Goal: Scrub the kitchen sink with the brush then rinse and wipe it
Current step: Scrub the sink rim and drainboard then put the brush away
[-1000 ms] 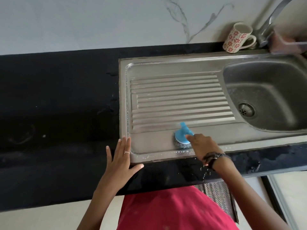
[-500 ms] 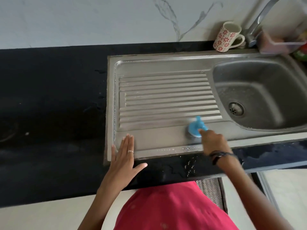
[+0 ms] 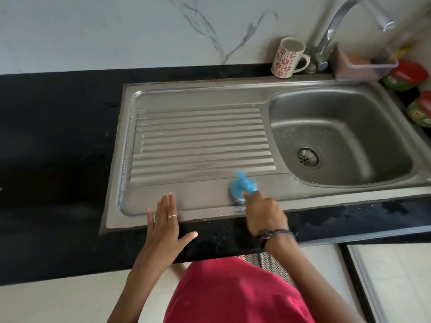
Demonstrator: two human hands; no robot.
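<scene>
A white mug with red flowers [image 3: 287,58] stands on my black bench [image 3: 53,141], against the pale veined wall [image 3: 121,29]. Just right of it, past the tap's foot, is a clear plastic tub [image 3: 363,64]. Further right sit two red-lidded jars [image 3: 407,74], partly cut off. Below me I see my red top [image 3: 235,292], a patterned mat [image 3: 268,262] and pale floor tiles [image 3: 394,273].

- A home kitchen, shown by the stainless steel sink [image 3: 233,117] with ribbed drainboard, set into a black stone table [image 3: 58,159].
- Behind the sink, a curved tap [image 3: 331,31] and a flowered mug [image 3: 288,58] before a marbled white wall [image 3: 116,31].
- Right of the sink, red-lidded jars [image 3: 408,75].
</scene>
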